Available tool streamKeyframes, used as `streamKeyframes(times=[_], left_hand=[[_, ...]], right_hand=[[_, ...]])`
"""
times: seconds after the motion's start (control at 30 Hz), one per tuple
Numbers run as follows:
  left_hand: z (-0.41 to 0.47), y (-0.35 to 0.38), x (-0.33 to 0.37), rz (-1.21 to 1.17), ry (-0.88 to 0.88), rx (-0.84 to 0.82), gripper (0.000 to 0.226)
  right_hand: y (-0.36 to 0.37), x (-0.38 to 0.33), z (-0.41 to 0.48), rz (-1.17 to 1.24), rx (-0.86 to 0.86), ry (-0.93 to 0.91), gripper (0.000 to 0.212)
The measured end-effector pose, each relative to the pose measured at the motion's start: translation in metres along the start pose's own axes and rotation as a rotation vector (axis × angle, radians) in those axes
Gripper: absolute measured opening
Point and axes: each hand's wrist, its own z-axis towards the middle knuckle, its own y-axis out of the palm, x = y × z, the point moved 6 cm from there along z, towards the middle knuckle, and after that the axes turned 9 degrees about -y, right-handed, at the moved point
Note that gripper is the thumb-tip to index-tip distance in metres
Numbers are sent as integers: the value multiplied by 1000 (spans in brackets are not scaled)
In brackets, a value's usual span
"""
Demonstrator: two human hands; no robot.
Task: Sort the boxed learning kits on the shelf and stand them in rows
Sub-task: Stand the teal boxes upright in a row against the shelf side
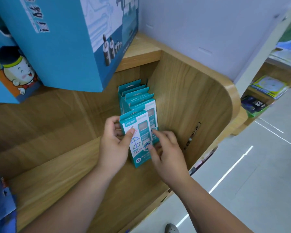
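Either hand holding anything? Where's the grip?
Left hand pinches the front teal box by its upper left edge, thumb on the face. Right hand touches its right edge; grip unclear.

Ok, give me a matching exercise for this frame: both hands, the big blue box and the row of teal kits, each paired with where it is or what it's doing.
1 left hand
2 right hand
3 big blue box
4 row of teal kits

a standing upright near the curved wall of the shelf
b thumb on the face of the front kit, fingers behind it
c upper left, above the kits
d fingertips against the front kit's right side

Pairs: 1-b, 2-d, 3-c, 4-a
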Motion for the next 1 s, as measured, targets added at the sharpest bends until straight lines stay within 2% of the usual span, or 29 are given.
streamKeyframes(times=[0.17,0.37,0.47,0.83,1.0], left_hand=[[12,16,5,127,100,77,48],[9,23,-8,88,-16,-5,45],[8,22,-10,110,-22,9,39],[12,21,-10,174,-7,2,36],[-7,5,-12,221,-25,27,32]], right_hand=[[8,3,0,-12,-89,0,65],[18,4,4,-56,-149,-16,77],[19,4,7,-70,-160,-14,81],[10,3,12,4,-145,-9,68],[3,2,8,59,-100,-97,60]])
